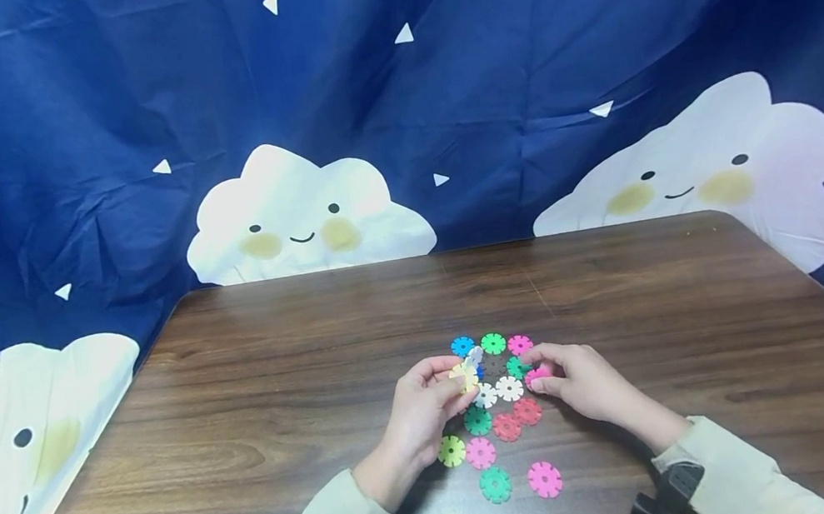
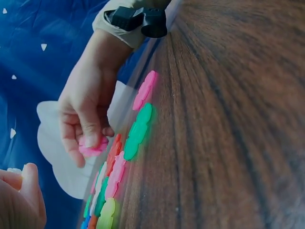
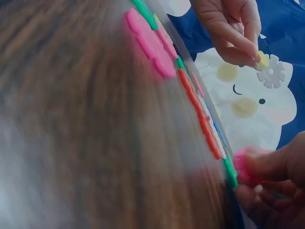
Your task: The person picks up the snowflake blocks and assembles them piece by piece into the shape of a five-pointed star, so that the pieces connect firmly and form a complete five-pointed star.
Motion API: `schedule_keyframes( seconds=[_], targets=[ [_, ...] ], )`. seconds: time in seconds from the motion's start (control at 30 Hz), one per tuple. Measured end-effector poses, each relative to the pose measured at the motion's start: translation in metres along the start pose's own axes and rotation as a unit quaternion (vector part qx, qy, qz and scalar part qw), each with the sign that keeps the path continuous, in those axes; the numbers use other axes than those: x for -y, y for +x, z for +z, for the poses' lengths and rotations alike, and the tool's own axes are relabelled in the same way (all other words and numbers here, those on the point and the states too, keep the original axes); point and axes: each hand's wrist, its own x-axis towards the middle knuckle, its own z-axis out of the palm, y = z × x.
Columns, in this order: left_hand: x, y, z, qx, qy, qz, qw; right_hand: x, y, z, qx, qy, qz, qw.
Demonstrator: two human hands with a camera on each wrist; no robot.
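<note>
My left hand [image 1: 419, 407] pinches a yellow notched plastic disc [image 1: 462, 377] between thumb and fingers. A white notched disc [image 3: 272, 71] is joined to the yellow one at an angle, clearest in the right wrist view. To the right, my right hand [image 1: 585, 379] holds a pink notched disc [image 2: 91, 148] by thumb and fingertips, above the table's surface. Between and under the hands lie more such discs, among them a white disc [image 1: 510, 388], a red disc [image 1: 507, 427] and a bright green disc [image 1: 493, 343]. Fingers partly cover both held discs.
Nearer the front of the brown wooden table [image 1: 281, 371] lie a teal disc [image 1: 495, 485], a pink disc [image 1: 544, 479] and a yellow-green disc [image 1: 451, 451]. A blue cloth [image 1: 467, 58] with cloud shapes hangs behind the table. Each wrist wears a black camera [image 1: 667, 498].
</note>
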Motion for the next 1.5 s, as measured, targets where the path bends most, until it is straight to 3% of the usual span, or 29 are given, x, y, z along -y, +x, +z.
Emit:
schedule_keyframes(
  seconds=[0.17, 0.37, 0.57, 0.8, 1.2, 1.5],
  targets=[
    [0.002, 0.000, 0.001, 0.009, -0.004, 0.001, 0.9999, 0.003, 0.000, 0.002, -0.035, 0.052, 0.018, 0.9979],
    [0.005, -0.002, 0.004, 0.020, -0.001, -0.001, 0.9998, 0.015, -0.004, 0.005, -0.089, 0.119, 0.015, 0.9888],
    [0.008, 0.000, 0.007, 0.026, -0.015, -0.013, 0.9995, 0.025, -0.009, 0.010, -0.124, 0.091, -0.036, 0.9874],
    [0.010, -0.001, 0.010, 0.025, -0.018, -0.008, 0.9995, 0.033, -0.012, 0.015, -0.166, 0.080, -0.106, 0.9773],
    [0.009, -0.004, 0.011, 0.023, -0.006, -0.014, 0.9996, 0.032, -0.011, 0.022, -0.169, 0.085, -0.119, 0.9748],
    [0.011, -0.005, 0.011, 0.014, 0.002, -0.006, 0.9999, 0.035, -0.011, 0.022, -0.184, 0.087, -0.160, 0.9659]
  ],
)
